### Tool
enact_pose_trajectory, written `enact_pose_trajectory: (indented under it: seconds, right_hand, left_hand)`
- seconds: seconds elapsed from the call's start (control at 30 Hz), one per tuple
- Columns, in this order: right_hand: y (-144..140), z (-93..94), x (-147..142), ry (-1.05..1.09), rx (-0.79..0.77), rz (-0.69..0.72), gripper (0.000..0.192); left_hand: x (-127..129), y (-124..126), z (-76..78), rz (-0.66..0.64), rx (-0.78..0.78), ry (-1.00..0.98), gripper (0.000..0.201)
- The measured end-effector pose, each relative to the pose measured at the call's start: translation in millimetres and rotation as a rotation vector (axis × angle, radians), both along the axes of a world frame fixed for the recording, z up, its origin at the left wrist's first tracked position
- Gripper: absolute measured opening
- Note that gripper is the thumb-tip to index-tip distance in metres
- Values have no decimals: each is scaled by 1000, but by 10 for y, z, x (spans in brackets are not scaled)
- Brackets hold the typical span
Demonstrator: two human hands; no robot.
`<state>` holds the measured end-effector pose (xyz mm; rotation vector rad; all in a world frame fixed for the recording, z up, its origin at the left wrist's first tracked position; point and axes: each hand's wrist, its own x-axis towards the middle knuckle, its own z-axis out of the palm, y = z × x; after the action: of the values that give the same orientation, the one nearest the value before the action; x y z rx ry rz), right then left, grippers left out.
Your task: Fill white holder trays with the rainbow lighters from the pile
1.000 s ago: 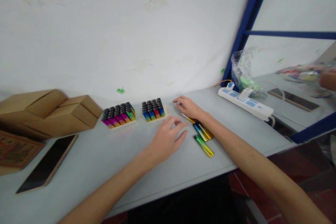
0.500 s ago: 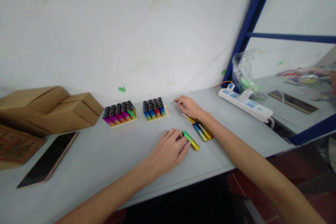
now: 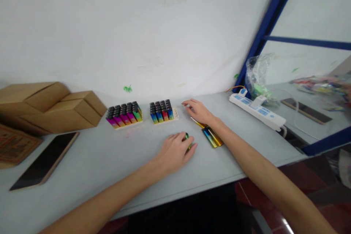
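My left hand lies on the grey table with its fingers closed over a green-yellow lighter, only the tip of which shows. My right hand rests flat, fingers spread, just right of a small tray of rainbow lighters. Under its wrist lie loose gold and blue-green lighters. A second, fuller tray of rainbow lighters stands further left.
Brown cardboard boxes sit at the back left, with a dark phone in front of them. A white power strip and a crumpled plastic bag lie at the right by a blue frame.
My left hand moved onto the loose green-yellow lighter, drew it toward the left and closed over it. My right hand has stayed in place.
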<state>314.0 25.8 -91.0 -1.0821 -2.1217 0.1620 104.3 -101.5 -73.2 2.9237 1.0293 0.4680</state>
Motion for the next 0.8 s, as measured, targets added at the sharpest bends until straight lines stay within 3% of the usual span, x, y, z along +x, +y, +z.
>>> enact_pose_trajectory:
  seconds: [0.13,0.37,0.47,0.57,0.8]
  right_hand:
    - [-4,-12,-9,21,-14,5,33]
    - [-29,-3,-21,-13,5,42,33]
    - [-54,14,-57,-49,-5,60,31]
    - [-77,19,-105,-93,5,111,30]
    - [-130,8,-177,-185,-29,216,36]
  left_hand:
    - [-186,231,-36,79,-65,-47,20]
    - [-376,419,-47,114,-348,-576,36]
    - [-383,461,-26,74,-630,-770,27]
    - [-365,456,6,15,-939,-983,33]
    - [-348,384,193,78,-1215,-1309,28]
